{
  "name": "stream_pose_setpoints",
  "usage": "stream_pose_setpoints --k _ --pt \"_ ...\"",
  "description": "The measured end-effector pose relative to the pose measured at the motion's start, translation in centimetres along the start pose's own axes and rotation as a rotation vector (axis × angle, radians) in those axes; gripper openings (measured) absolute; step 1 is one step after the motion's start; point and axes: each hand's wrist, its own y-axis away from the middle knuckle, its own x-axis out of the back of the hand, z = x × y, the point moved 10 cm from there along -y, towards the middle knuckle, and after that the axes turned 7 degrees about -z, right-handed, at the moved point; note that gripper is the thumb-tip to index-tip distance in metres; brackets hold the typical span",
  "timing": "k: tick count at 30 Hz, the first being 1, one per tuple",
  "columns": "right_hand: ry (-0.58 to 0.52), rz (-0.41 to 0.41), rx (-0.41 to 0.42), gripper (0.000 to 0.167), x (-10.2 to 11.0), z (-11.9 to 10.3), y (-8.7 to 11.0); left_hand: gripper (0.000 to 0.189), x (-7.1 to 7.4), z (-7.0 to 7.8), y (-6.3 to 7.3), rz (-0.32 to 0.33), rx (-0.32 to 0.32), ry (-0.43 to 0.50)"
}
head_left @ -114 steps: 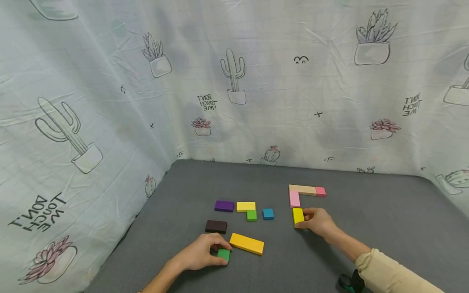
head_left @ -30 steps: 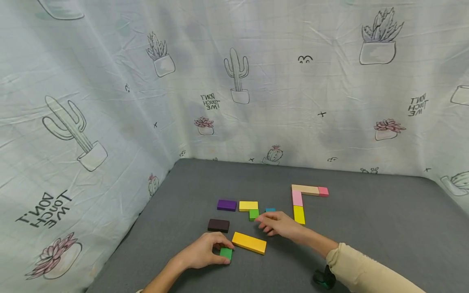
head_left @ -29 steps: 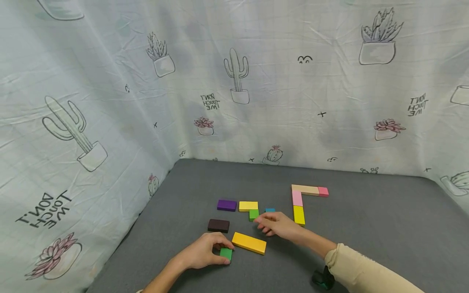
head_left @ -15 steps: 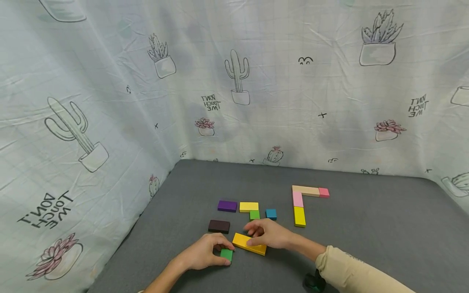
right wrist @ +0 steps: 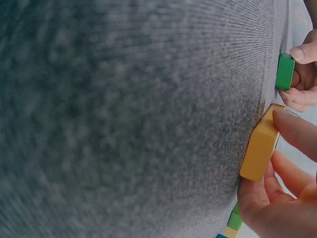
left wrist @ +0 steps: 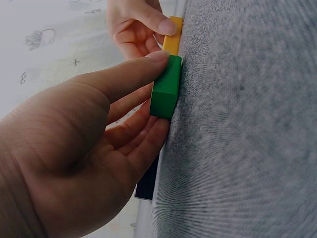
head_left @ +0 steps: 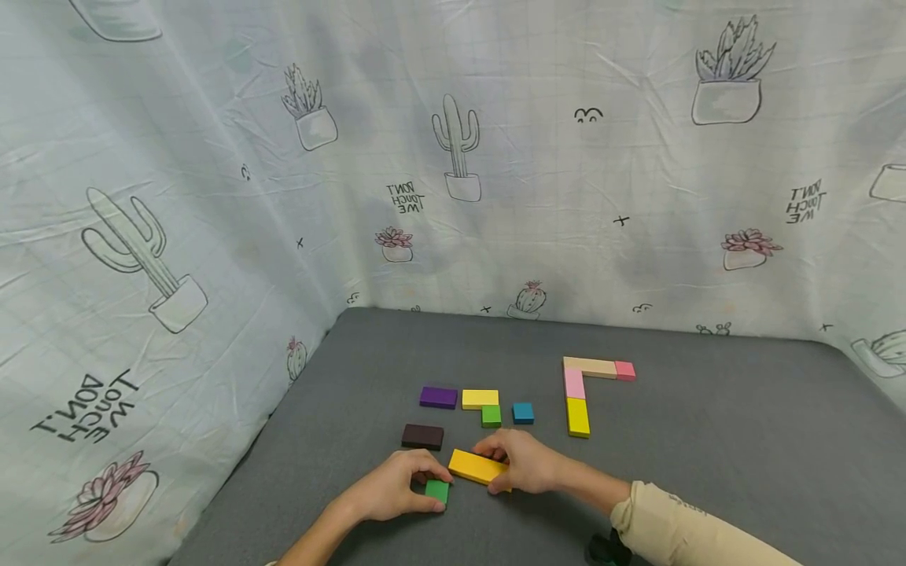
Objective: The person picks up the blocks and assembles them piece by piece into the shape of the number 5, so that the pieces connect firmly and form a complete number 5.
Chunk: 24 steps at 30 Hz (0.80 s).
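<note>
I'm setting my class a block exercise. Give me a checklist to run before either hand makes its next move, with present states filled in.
1. Left hand holds the dark green block: ok, pinched between thumb and fingers.
2. Right hand holds the long orange block: ok, gripped near one end.
3. Long orange block parallel to the bright yellow block: not ok, it lies slanted.
4. Bright yellow block meets the pink block: ok, end to end.
5. Bright yellow block's near end free: ok, nothing touches it.
6. Grips firm enough to lift: cannot tell.
</note>
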Motion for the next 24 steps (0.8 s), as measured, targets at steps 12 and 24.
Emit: stream_pose_setpoints --k 12,24 --pt "0.094 0.085 -0.033 0.038 1.0 -0.2 0.8 0.027 0.0 0.1 -0.1 -0.004 0.003 0.003" --pt "0.165 0.106 -0.007 0.035 1.5 -0.2 1.1 0.027 0.1 0.1 0.1 0.003 -0.006 -0.011"
